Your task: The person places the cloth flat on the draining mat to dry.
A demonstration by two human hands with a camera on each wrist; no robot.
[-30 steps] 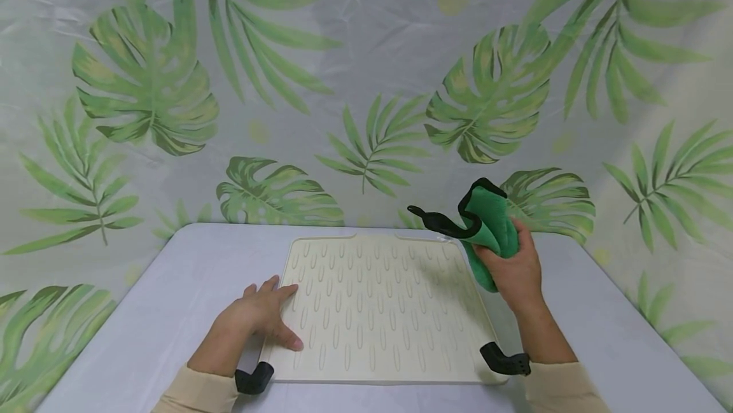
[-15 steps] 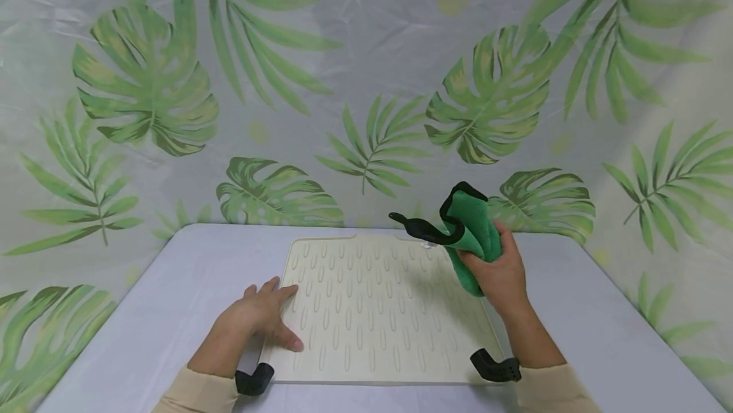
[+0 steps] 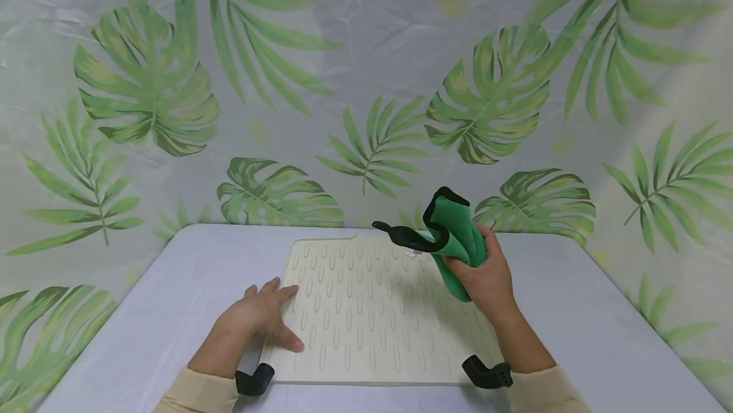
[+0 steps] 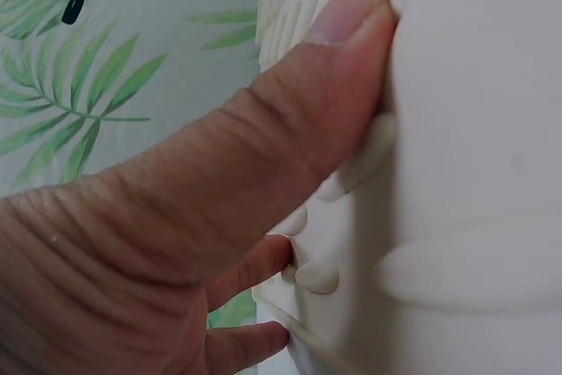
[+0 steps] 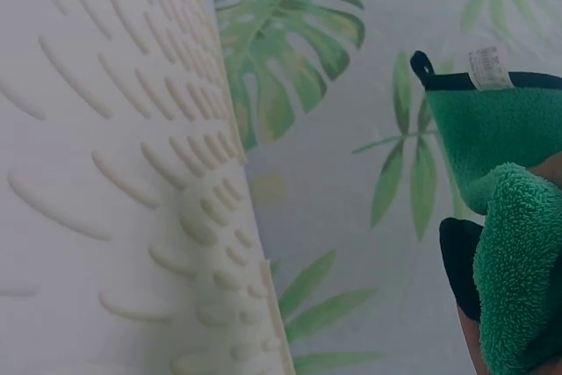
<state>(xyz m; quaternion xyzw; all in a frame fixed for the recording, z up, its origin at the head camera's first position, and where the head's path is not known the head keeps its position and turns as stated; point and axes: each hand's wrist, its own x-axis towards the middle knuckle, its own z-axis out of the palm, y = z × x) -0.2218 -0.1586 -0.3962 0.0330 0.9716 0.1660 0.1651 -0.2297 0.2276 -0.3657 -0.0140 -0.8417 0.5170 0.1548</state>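
Note:
A cream mat with raised oval ridges [image 3: 359,336] lies flat on the table. On its left edge rests my left hand [image 3: 258,314], fingers spread; in the left wrist view the thumb [image 4: 299,103] presses on the mat beside its ridges. My right hand [image 3: 487,273] grips a bunched green cloth [image 3: 455,222] with black edging above the mat's far right part. A black hanging loop sticks out to the left from the cloth. The right wrist view shows the fluffy cloth [image 5: 518,278] with a white label [image 5: 489,68] on its black border.
The table [image 3: 200,273] has a white cover and extends past the mat on both sides. Behind it hangs a sheet [image 3: 378,31] printed with green leaves. A black wrist mount [image 3: 254,379] sits by the left sleeve and another mount [image 3: 487,373] by the right one.
My right hand has moved left and slightly nearer with the green cloth, so the cloth now hangs farther over the mat. The left hand and the mat have stayed in place.

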